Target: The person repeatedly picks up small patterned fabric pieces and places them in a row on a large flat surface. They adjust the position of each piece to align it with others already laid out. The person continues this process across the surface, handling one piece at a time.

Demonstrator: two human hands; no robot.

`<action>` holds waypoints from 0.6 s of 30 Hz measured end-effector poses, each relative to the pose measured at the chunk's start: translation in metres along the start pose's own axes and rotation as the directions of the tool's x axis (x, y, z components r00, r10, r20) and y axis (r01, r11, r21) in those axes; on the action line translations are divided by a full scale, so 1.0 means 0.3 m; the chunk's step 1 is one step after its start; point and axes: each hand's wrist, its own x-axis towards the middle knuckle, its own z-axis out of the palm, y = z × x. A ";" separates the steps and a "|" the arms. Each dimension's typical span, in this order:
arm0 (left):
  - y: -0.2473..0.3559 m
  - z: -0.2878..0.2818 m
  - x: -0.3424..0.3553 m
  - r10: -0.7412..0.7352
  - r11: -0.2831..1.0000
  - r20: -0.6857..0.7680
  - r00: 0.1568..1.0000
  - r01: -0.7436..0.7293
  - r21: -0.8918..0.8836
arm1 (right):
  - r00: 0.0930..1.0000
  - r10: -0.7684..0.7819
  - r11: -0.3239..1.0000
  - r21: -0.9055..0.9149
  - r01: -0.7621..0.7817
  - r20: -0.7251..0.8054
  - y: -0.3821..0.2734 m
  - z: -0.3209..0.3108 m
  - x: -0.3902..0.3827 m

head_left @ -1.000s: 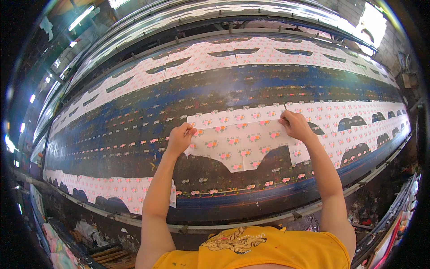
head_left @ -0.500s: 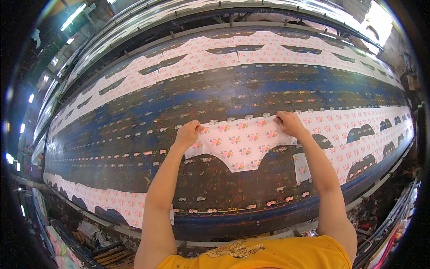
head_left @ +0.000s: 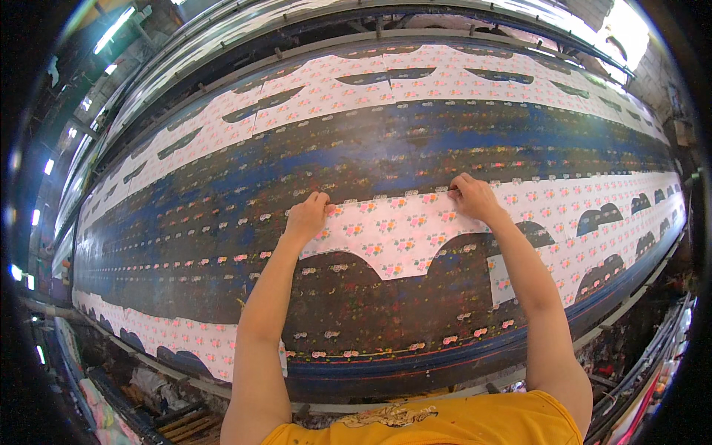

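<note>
A white fabric piece (head_left: pixel 393 231) with pink and orange flowers lies on the long dark table (head_left: pixel 371 319). Its far edge is straight, and its near edge curves in on both sides to a blunt point facing me. My left hand (head_left: pixel 307 219) pinches its far left corner. At the far right corner, my right hand (head_left: pixel 476 200) has its fingers closed on the edge. Fingers and wrist hide part of each corner. Right beside my right hand begins a row of matching flowered pieces (head_left: pixel 560 196), lying flat.
More flowered fabric (head_left: pixel 185 337) lies along the near left edge. A long flowered strip with dark cutouts (head_left: pixel 319 85) runs across the far side. Rows of small printed marks cover the table. Rails (head_left: pixel 378 28) and another long table stand beyond.
Both hands have shifted slightly away from me and a little to the left, with the fabric's corners in them. The view has tilted slightly too.
</note>
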 end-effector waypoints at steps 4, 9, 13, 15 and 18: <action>0.003 0.000 -0.012 -0.011 0.999 0.004 1.000 0.011 -0.033 | 0.999 0.029 0.999 0.032 -0.029 -0.024 -0.019 -0.007 0.004; -0.028 0.033 -0.008 0.133 0.974 -0.189 0.973 -0.163 -0.156 | 0.997 0.053 0.998 -0.019 -0.054 -0.062 -0.033 0.023 0.005; 0.004 0.027 -0.004 0.108 0.994 -0.103 0.989 -0.110 -0.012 | 0.995 -0.041 0.994 -0.108 0.032 -0.087 -0.019 0.020 0.002; 0.001 0.014 -0.014 0.059 0.998 0.018 0.998 -0.059 -0.010 | 0.999 -0.041 0.996 -0.085 0.040 -0.009 -0.010 0.010 0.000; 0.071 -0.064 -0.001 -0.049 0.999 0.264 0.963 0.053 -0.008 | 0.998 -0.062 0.996 -0.061 0.061 -0.016 -0.006 0.008 -0.018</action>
